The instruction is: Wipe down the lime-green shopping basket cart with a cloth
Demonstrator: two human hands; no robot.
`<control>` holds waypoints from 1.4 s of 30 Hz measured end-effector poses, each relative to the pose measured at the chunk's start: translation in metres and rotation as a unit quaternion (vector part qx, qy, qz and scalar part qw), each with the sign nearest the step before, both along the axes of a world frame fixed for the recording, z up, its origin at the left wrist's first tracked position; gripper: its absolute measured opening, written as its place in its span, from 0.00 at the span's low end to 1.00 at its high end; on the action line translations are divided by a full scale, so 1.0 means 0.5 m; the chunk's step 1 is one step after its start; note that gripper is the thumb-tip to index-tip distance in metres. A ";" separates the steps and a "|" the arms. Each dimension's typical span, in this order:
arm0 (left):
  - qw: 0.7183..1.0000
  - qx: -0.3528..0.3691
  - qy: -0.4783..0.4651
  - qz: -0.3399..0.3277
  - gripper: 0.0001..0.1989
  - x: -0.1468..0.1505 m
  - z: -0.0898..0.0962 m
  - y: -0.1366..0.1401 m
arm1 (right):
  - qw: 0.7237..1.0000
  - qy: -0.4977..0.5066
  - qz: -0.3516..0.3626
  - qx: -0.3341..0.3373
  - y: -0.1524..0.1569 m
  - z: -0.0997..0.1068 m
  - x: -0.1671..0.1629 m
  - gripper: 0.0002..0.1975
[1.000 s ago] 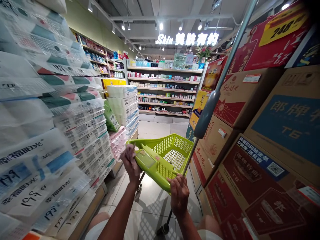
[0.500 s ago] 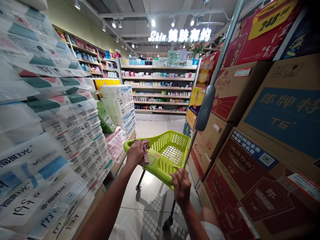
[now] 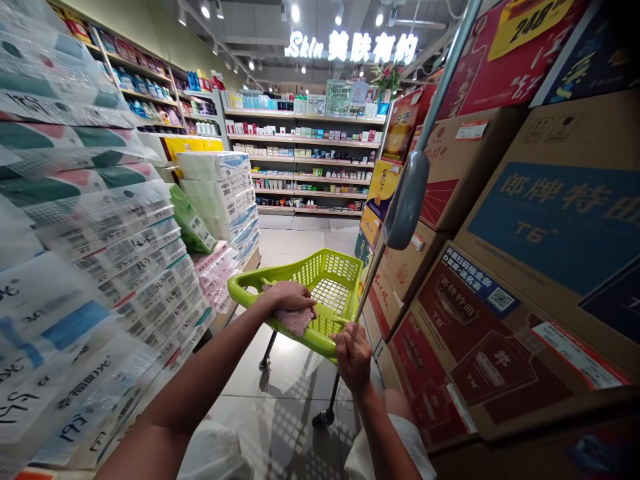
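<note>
A lime-green shopping cart (image 3: 240,283) with a perforated basket stands before me. My left hand (image 3: 291,295) presses a crumpled pink cloth (image 3: 299,321) against the middle of its handle section, palm down. At the right corner, my right hand (image 3: 354,353) is closed on the cart's handle. A thin metal pole (image 3: 373,273) with a grey-blue grip (image 3: 407,200) slants up from just behind the right hand. Whether the right fingers also hold the pole, and where its lower end rests, I cannot tell.
Plastic-wrapped tissue packs (image 3: 135,260) are stacked high along the left. Printed cartons (image 3: 550,200) form a wall close on the right. Across the tiled floor (image 3: 295,239) stands a shelf unit (image 3: 305,143) of small boxed goods under a lit sign.
My left hand has slid right along the cart's handle section with the cloth, flattening over it. My right hand keeps its grip. The view has shifted slightly.
</note>
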State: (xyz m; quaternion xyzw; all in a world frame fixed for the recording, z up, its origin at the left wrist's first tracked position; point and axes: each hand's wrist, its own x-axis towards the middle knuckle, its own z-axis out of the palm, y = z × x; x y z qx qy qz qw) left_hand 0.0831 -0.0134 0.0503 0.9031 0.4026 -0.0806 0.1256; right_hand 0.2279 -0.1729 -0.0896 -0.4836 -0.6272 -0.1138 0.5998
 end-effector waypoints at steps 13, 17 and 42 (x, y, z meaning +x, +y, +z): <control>0.896 0.356 -0.258 0.064 0.23 -0.108 -0.131 -0.194 | 0.997 0.052 0.054 0.008 -0.013 0.005 0.050 0.20; 0.966 0.215 -0.103 0.097 0.27 -0.068 -0.038 -0.149 | 0.995 0.064 0.072 0.020 -0.004 0.016 0.058 0.20; 0.939 0.252 -0.168 0.162 0.22 -0.086 -0.075 -0.202 | 0.958 -0.206 -0.173 -0.097 -0.024 0.072 -0.002 0.16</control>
